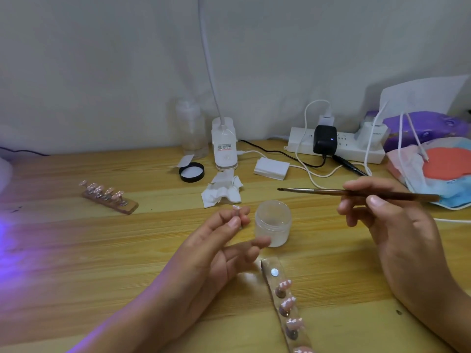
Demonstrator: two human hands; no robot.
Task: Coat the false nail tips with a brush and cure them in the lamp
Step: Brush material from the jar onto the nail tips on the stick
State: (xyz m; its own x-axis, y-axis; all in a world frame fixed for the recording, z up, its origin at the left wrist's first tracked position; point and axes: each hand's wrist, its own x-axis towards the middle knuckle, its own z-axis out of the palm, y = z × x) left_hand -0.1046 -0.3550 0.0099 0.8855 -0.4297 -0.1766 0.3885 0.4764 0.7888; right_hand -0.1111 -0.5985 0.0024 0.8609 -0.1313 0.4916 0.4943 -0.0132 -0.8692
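Two hands and forearms of one person were in view.

Left hand (pixel 216 250): bare. The fingers were slender and the nails short, trimmed close to the fingertips. The one nail facing the camera had a plain, pale surface.

Left forearm (pixel 142 314): bare to the lower frame edge. A violet cast of light lay along its outer side.

Right hand (pixel 397 225): bare, with nails likewise short. The thumb nail (pixel 377 200) showed a plain, faintly glossy face.

Right forearm (pixel 438 309): bare to the lower right corner.

Knuckle and crease detail was too soft to record.
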